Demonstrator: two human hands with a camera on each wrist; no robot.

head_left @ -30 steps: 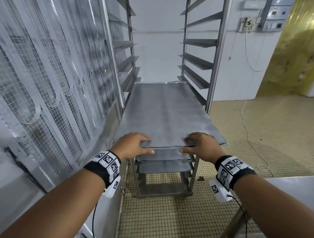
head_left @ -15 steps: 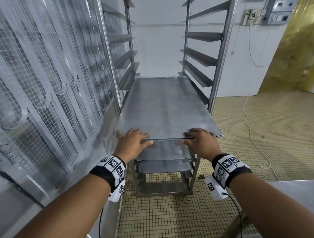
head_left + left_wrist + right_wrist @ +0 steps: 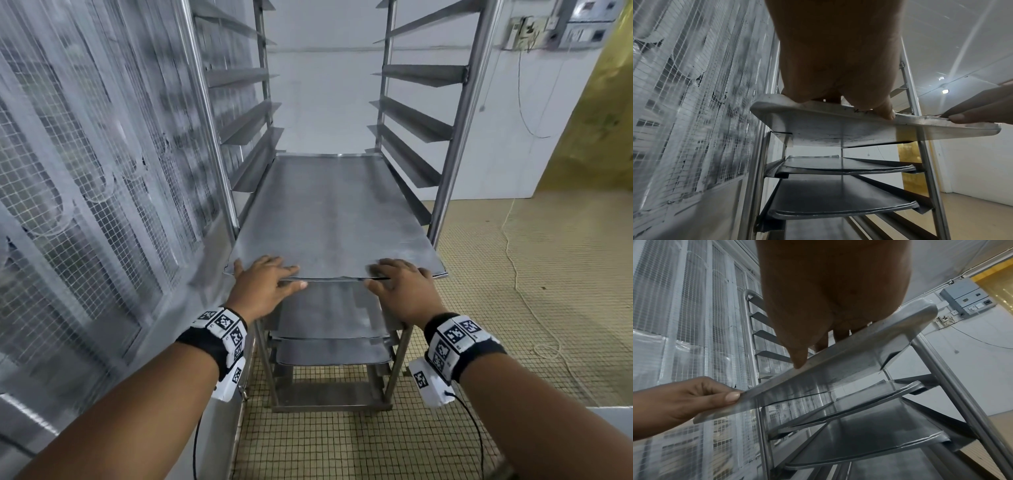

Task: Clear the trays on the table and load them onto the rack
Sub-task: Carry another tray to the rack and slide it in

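A flat steel tray [image 3: 329,219] lies on a pair of side rails of the tall metal rack [image 3: 459,137], its near edge sticking out past the front posts. My left hand [image 3: 265,277] rests at the near left of that edge, fingers flat on top and thumb against the rim. At the near right my right hand [image 3: 400,281] lies the same way. The left wrist view shows the tray [image 3: 838,129] from below, with my left hand [image 3: 838,65] above it. In the right wrist view, my right hand [image 3: 828,296] presses the tray [image 3: 838,374].
Two more trays [image 3: 334,349] sit on lower rails of the rack. A wire-mesh wall [image 3: 85,171] runs close along the left. The corner of a steel table [image 3: 609,421] shows at the lower right. A thin cable [image 3: 513,274] trails across the tiled floor on the right.
The tray has slid deeper into the rack, with less of it past the front posts. Both hands moved forward with it, and their fingers have flattened onto its top.
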